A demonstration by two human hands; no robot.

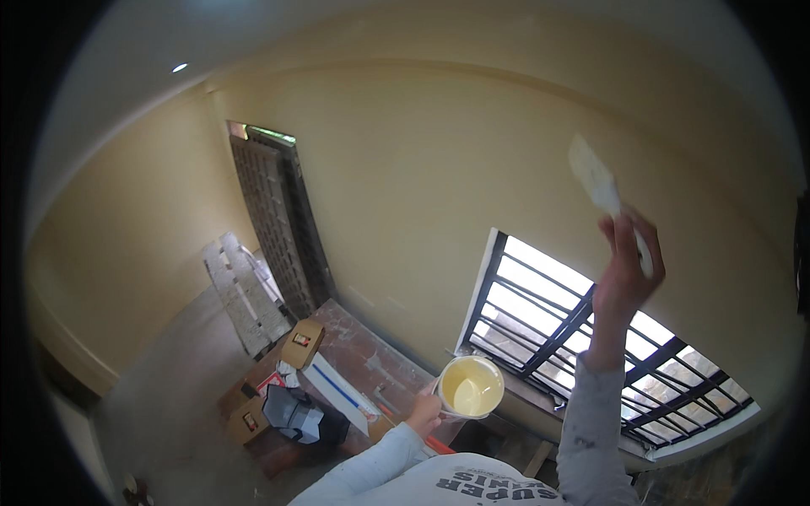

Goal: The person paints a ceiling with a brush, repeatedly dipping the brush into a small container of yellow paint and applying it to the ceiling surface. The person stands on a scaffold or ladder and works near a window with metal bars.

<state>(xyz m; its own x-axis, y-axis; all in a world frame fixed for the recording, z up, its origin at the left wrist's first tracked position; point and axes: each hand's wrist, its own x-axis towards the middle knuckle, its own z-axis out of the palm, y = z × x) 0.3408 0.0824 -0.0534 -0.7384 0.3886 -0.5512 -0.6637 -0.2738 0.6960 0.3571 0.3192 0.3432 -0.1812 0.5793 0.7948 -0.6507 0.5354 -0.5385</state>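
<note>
My right hand is raised in front of the wall above the window, its fingers closed round the handle of a paintbrush. The brush's pale, paint-coated bristles point up and to the left; whether they touch the wall I cannot tell. Lower down, my left hand grips the left side of a white paint bucket at its rim. Pale yellow paint lies inside the bucket, and some coats its inner wall.
A barred window is set in the cream-yellow wall. Farther left stand a dark louvred door and a paint-spotted plank. Cardboard boxes and a dark bag lie on a reddish-brown surface below.
</note>
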